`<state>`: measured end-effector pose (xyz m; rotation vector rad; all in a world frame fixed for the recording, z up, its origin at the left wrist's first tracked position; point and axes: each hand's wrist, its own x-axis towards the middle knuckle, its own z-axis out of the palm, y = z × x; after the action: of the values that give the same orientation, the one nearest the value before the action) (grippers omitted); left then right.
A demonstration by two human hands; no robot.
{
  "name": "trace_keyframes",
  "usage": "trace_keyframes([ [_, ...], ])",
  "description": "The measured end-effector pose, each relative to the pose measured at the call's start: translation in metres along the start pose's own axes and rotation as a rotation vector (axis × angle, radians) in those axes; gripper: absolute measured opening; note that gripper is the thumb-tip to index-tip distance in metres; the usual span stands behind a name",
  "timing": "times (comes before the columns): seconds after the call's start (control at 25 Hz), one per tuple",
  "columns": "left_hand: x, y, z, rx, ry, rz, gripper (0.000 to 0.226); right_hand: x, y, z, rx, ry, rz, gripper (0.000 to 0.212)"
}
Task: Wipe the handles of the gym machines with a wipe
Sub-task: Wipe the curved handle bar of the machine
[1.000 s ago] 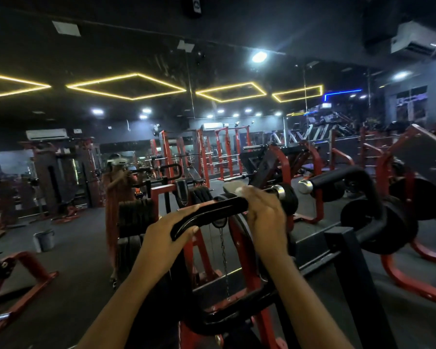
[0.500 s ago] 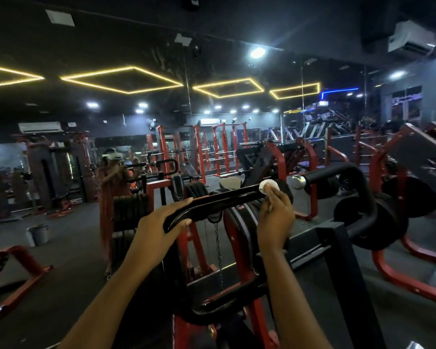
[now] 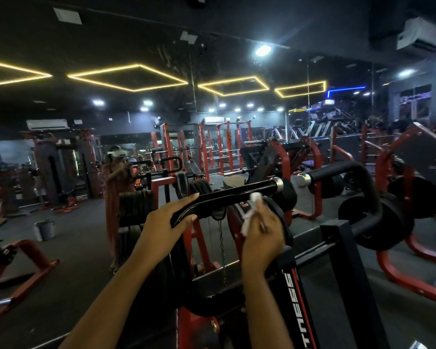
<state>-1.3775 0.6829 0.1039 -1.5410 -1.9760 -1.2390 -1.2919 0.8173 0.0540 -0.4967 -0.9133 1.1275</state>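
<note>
Low in the centre of the frame, our left hand (image 3: 166,224) grips the bend of the black handle (image 3: 237,193), fingers over the top and thumb beneath. Just right of it, our right hand (image 3: 262,238) pinches the crumpled white wipe (image 3: 249,214). Its upper end reaches the bar's underside; we cannot tell whether it touches. Further right sits a second handle (image 3: 350,172). At far left a bucket (image 3: 44,229) stands on the floor.
</note>
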Motion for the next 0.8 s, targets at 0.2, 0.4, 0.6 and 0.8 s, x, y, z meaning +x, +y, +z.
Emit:
trace_keyframes([
  [0.2,0.002,-0.001,0.003,0.018,0.026,-0.006,0.048,0.054,0.002,0.008,0.013,0.146,0.209,0.032],
  [0.4,0.0,-0.001,0.004,0.027,0.04,-0.007,0.046,0.01,-0.007,0.026,0.145,0.131,0.33,0.029],
  [0.6,0.002,-0.003,0.003,0.042,0.029,0.001,0.045,-0.057,-0.01,0.037,0.295,-0.11,0.482,0.019],
  [0.8,0.002,-0.006,0.003,0.033,0.017,-0.004,0.047,0.008,-0.007,0.021,0.32,0.099,0.482,0.018],
])
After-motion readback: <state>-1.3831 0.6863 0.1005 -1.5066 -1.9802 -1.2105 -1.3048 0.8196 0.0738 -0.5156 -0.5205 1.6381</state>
